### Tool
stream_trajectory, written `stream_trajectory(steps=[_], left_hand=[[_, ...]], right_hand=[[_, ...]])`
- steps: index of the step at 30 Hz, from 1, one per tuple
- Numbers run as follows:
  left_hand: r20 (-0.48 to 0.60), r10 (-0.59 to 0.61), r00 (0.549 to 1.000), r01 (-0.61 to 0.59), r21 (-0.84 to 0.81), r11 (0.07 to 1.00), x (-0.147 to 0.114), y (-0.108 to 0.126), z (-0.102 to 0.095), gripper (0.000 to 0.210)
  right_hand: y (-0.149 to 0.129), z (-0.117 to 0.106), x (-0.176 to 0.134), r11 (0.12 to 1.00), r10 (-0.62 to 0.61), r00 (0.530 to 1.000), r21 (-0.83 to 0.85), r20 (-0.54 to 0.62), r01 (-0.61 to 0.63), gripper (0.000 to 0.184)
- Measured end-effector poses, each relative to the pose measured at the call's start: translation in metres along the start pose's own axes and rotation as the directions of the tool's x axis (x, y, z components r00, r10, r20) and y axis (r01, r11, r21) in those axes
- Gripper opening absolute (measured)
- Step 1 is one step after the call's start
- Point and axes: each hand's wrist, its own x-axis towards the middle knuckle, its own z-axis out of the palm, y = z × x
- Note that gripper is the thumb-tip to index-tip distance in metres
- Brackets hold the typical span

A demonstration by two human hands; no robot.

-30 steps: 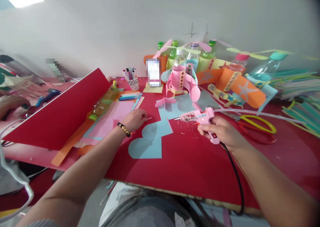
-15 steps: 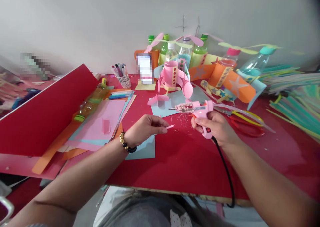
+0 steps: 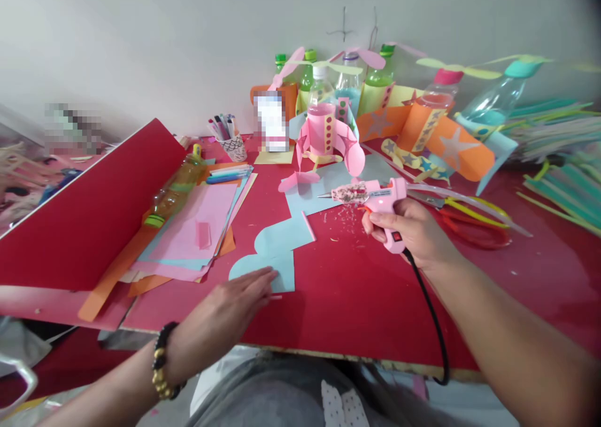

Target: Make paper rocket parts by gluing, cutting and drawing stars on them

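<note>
Bottles (image 3: 322,129) and pens (image 3: 220,128) stand beyond the glue gun (image 3: 382,201) clasped in your right hand (image 3: 416,230), its label (image 3: 379,193) unreadable, but whether your left hand (image 3: 237,302) holds anything is unclear.

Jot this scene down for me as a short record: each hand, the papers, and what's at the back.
Right hand: grips a pink glue gun
Left hand: over the near blue paper; a thin pink strip shows by its fingers
Far blue paper: a second pink strip along its right edge
Back: bottles decorated with colored paper; patterned pen cup
Left side: stacked colored sheets
</note>
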Motion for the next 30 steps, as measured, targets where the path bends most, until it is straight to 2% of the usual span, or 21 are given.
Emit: stream_trajectory(steps=[4,8,10,12,14,16,20,26,28,30], left_hand=[[-0.002,0.133,0.991,-0.133,0.041,0.99,-0.005,0.021,0.022,0.041],[-0.008,0.227,0.974,-0.227,-0.012,0.974,0.022,0.05,0.031,0.027],[-0.025,0.247,0.969,-0.248,-0.031,0.968,0.039,0.055,0.032,0.022],[-0.085,0.219,0.972,-0.221,-0.018,0.975,0.051,0.051,0.032,0.02],[-0.127,0.142,0.982,-0.139,0.035,0.99,0.058,0.039,0.031,0.02],[-0.117,0.044,0.992,-0.031,0.111,0.993,0.058,0.025,0.03,0.022],[-0.096,-0.052,0.994,0.071,0.198,0.978,0.052,0.0,0.028,0.026],[-0.146,0.0,0.989,0.022,0.146,0.989,0.061,-0.033,0.014,0.033],[-0.189,0.005,0.982,0.014,0.101,0.995,0.064,-0.035,0.006,0.029],[-0.27,-0.018,0.963,0.022,0.012,1.0,0.064,-0.027,-0.001,0.025]], right_hand=[[-0.001,0.001,-0.001,1.0,0.017,1.0,0.019,0.0,-0.017,0.019],[-0.001,0.001,-0.001,1.0,0.02,1.0,0.012,0.003,-0.02,0.02],[-0.001,0.0,-0.001,1.0,0.015,1.0,0.019,-0.003,-0.015,0.018],[0.0,-0.001,0.0,1.0,0.0,1.0,0.027,-0.012,0.001,0.017],[0.001,-0.002,0.001,0.999,-0.022,1.0,0.027,-0.013,0.022,0.018],[0.002,-0.003,0.001,0.999,-0.035,0.999,0.022,-0.001,0.035,0.019],[0.003,-0.004,0.001,0.999,-0.04,0.999,0.027,0.018,0.039,0.02],[0.004,-0.004,0.001,0.999,-0.034,0.999,0.037,0.021,0.034,0.019],[0.004,-0.004,0.001,0.999,-0.032,0.999,0.026,0.023,0.031,0.02],[0.004,-0.004,0.001,1.0,-0.029,0.999,0.011,0.02,0.029,0.02]])
